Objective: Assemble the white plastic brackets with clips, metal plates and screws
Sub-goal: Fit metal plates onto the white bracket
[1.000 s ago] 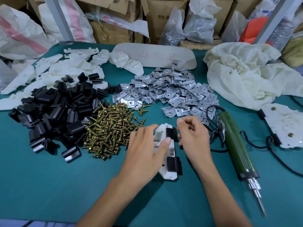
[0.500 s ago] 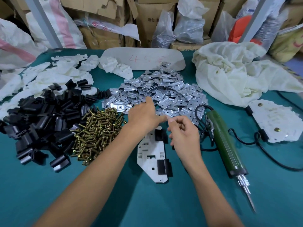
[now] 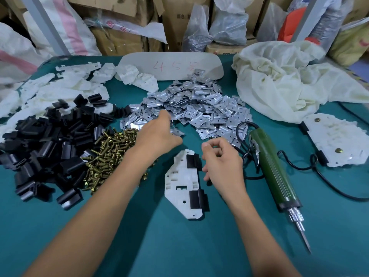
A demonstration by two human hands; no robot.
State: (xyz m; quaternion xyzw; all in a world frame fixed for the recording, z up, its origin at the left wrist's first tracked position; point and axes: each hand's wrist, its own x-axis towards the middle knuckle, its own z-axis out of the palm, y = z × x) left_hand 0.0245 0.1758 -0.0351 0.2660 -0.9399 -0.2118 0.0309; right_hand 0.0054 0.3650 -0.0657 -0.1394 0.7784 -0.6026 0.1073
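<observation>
Nearest to us on the green counter (image 3: 179,246) lies the white bracket (image 3: 180,188), flat, its long axis running away from us and a little to the left, with two black clips (image 3: 197,199) already seated along its right edge, one near end and one far end. We take this bracket as our landmark. Just to its right, level with the far clip, our right hand (image 3: 220,163) hovers with the fingers loosely curled and the thumb and forefinger pinched close; whether anything small sits between them we cannot tell. Beyond the bracket's far end and slightly left, our left hand (image 3: 159,136) reaches with fingers spread narrow, its tips at the near fringe of the metal plates (image 3: 197,108); it looks to be closing on one loose plate there, though motion blur keeps us from saying it has a grip. So the relation that matters is this: the plates lie straight ahead of the bracket, the left hand is already touching that heap, and the right hand waits beside the bracket, the nearer of the two to it. We judge the next step to be bringing a plate back onto the bracket. Left of the bracket sit the brass screws (image 3: 111,154), and farther left the spare black clip pile (image 3: 50,144); right of it lies the green screwdriver (image 3: 274,170).
</observation>
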